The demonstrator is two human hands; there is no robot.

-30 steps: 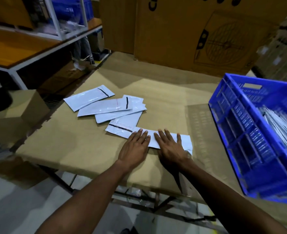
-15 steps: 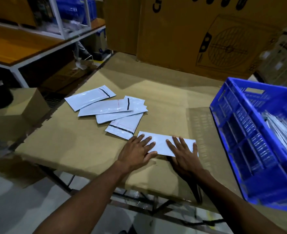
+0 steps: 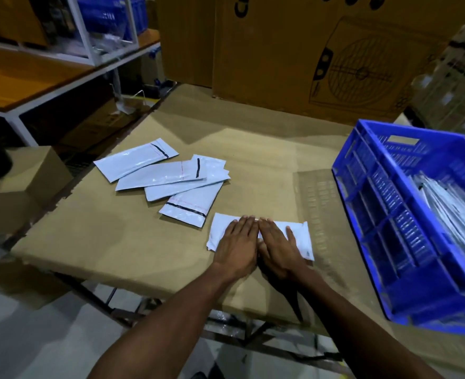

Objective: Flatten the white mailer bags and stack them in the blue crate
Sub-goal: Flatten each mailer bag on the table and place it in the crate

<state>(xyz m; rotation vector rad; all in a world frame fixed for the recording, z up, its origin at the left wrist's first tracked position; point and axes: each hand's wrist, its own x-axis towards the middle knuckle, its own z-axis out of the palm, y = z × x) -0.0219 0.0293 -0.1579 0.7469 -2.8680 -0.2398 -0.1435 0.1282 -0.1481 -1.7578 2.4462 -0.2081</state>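
Note:
A white mailer bag [image 3: 302, 236] lies flat on the cardboard-covered table [image 3: 253, 165] near its front edge. My left hand [image 3: 239, 242] and my right hand [image 3: 276, 243] press on it side by side, palms down, fingers straight and touching at the middle of the bag. Several more white mailer bags [image 3: 171, 179] lie overlapping on the table to the upper left. The blue crate [image 3: 389, 214] stands at the right and holds a stack of white mailers [image 3: 452, 203].
A large cardboard box [image 3: 321, 50] stands along the table's far edge. A white-framed shelf [image 3: 48, 86] with a blue bin and a small cardboard box [image 3: 20, 187] are to the left. The table's front edge lies just below my wrists.
My hands were spread apart on the bag half a second ago; they have slid together to its middle. The bag now lies apart from the other mailers.

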